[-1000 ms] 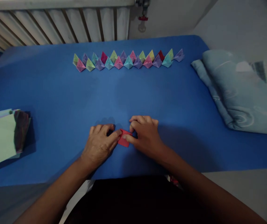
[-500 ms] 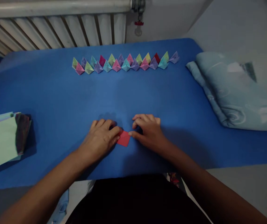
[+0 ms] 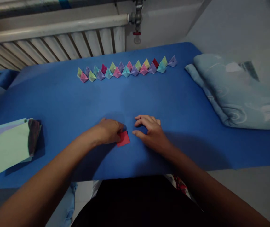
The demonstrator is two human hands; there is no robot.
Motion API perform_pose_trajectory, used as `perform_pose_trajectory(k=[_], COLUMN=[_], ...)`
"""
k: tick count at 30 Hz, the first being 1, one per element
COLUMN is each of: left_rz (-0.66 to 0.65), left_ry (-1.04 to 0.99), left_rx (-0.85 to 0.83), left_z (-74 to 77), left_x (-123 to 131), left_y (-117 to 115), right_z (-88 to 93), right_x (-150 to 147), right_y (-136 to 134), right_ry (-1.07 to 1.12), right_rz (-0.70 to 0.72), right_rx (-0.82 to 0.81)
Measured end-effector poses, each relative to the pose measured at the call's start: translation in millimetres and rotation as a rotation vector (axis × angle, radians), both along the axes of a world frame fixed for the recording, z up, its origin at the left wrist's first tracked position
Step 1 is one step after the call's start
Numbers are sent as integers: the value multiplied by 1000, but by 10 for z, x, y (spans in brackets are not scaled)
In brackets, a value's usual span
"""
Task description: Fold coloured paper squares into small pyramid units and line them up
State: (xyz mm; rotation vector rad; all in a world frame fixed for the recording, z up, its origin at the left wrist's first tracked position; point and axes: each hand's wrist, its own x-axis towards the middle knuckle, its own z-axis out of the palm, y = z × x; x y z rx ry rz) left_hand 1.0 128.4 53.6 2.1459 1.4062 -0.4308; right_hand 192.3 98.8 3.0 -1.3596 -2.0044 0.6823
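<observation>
A small red folded paper square [image 3: 123, 139] lies on the blue table [image 3: 116, 101], close to the near edge. My left hand [image 3: 110, 130] is closed at the paper's left edge, its thumb and finger pinching it and hiding that side. To the right, my right hand [image 3: 150, 129] is open, thumb and fingers apart with nothing between them. It hovers or rests just beside the paper without touching it. Farther back stands a double zigzag row of folded paper pieces [image 3: 125, 72] in pink, purple, green, yellow, red and light blue.
On the left lies a stack of coloured paper sheets [image 3: 7, 145], pale green on top, with a dark piece at its right end. A folded light-blue blanket [image 3: 220, 91] covers the right side. Behind the table are a white radiator [image 3: 78, 44] and a valve [image 3: 137, 32].
My right hand has let go of the red paper's corner and opened. The left hand has turned over the paper's left side. The whole view has tilted slightly.
</observation>
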Motion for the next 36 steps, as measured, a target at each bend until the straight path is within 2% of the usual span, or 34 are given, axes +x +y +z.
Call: perform_pose_trajectory(k=[2,5,8,12,16,19,23,27,30,36], left_rz=[197,532,777,948,1015,956,796,627,464,14], left_ry=[-210,-689,-963,-1115,-1186,-1172,-1112,-986,-840,-574], left_rx=[-101,-300,-311,-213,-210,-232,-267,-186,50,681], left_z=[-22,-56,-74,-60,-69,-90,-90,-101,-138,-316], left_x=[-117,-252,-262,-142,-85,-134,-219,-229,-208,-163], left_y=[-40,-161,-316,-465,-509,-502,-468,-452,-469,-488], right_z=[22,80,160,240,237,224,229,211,162,56], right_x=[17,-2,-106,-266,-300,-274,-250,-235,-210,-155], right_y=[-9,-49,-113,-183,-199,-194,-189,-179,-160,-121], right_ry=[98,292,465,588,579,528,449,334,170,-264], right_rz=[-24,-47,-25,69,74,66,66,79,115,210], right_rx=[-40,-209,-416,-602,-630,-624,-578,-410,-182,304])
